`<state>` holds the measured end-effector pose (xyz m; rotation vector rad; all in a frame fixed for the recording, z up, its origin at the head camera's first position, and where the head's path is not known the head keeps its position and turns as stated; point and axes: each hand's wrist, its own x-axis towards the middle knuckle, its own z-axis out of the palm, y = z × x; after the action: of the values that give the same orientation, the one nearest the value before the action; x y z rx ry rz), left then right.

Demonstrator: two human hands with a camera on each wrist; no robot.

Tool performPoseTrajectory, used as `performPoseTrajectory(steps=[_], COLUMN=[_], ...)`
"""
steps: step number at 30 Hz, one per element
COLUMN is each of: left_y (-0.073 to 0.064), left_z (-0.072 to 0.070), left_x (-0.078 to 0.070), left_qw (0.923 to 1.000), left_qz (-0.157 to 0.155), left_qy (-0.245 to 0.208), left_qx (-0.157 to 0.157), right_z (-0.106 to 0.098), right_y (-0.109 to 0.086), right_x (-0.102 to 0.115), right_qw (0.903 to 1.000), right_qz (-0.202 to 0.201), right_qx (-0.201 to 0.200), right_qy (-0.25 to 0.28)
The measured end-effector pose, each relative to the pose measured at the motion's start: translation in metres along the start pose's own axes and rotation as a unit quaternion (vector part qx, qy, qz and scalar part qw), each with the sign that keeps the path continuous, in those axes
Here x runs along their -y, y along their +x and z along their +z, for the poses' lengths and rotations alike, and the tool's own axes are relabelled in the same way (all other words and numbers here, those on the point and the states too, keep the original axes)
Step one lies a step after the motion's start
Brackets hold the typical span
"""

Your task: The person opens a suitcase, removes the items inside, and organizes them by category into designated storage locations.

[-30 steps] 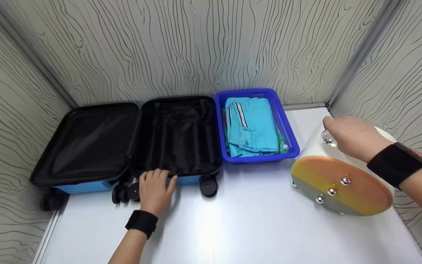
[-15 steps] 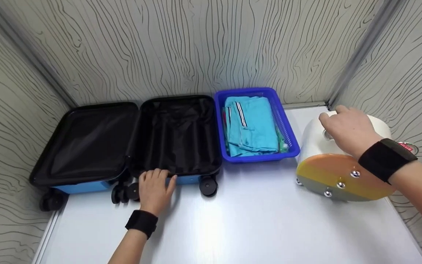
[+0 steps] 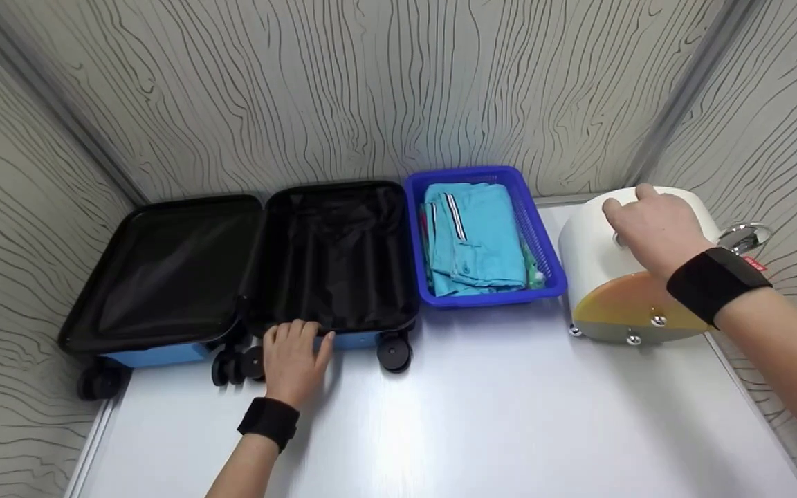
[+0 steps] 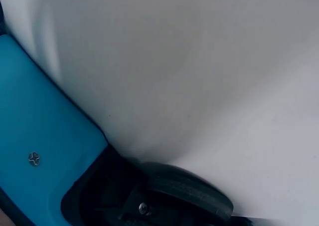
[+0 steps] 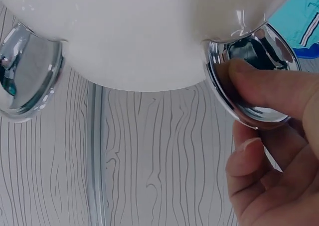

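An open suitcase (image 3: 343,270), black inside with light blue outer sides, lies flat as two halves on the white surface in the head view. My left hand (image 3: 293,363) rests on the near edge of its right half, fingertips over the rim; the left wrist view shows the blue side (image 4: 45,126) and a black wheel (image 4: 184,188), not the fingers. At the right, a white rounded case (image 3: 582,256) stands with an orange, yellow and grey end towards me. My right hand (image 3: 658,225) pinches one of its curved chrome lugs (image 5: 219,91) between thumb and fingers.
A blue plastic basket (image 3: 492,301) with a folded turquoise garment (image 3: 492,238) stands between suitcase and case. Another chrome lug (image 5: 42,81) projects from the case. Wood-patterned walls (image 3: 343,90) enclose the white surface (image 3: 468,415) at the back and sides.
My right hand has moved the white case away from me towards the back right corner, and its coloured end shows less. The left hand has stayed on the suitcase edge.
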<state>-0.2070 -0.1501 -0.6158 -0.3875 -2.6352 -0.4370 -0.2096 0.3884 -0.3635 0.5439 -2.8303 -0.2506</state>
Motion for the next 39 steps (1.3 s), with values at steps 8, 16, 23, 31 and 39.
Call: performPoseTrajectory(steps=[8, 16, 23, 31, 39], left_y=[-0.002, -0.003, -0.005, -0.002, 0.004], left_z=[-0.002, -0.001, 0.001, -0.001, -0.01], left_x=[-0.001, -0.001, -0.002, -0.005, -0.004], left_qw=[1.0, 1.0, 0.9999, 0.9999, 0.9988], left_qz=[-0.003, -0.004, 0.004, -0.001, -0.008], left_qy=[0.0, 0.003, 0.009, 0.005, 0.006], left_qx=[-0.005, 0.004, -0.007, 0.016, 0.049], right_z=[0.006, 0.011, 0.014, 0.022, 0.034], right_y=[0.015, 0.03, 0.042, 0.049, 0.057], right_x=[-0.005, -0.009, -0.009, -0.01, 0.002], right_qw=[0.9998, 0.999, 0.9961, 0.9922, 0.9901], right_qz=[0.0, 0.015, 0.043, 0.069, 0.108], right_qx=[-0.013, -0.005, 0.036, 0.032, 0.026], right_qy=[-0.016, -0.041, -0.067, -0.099, -0.086])
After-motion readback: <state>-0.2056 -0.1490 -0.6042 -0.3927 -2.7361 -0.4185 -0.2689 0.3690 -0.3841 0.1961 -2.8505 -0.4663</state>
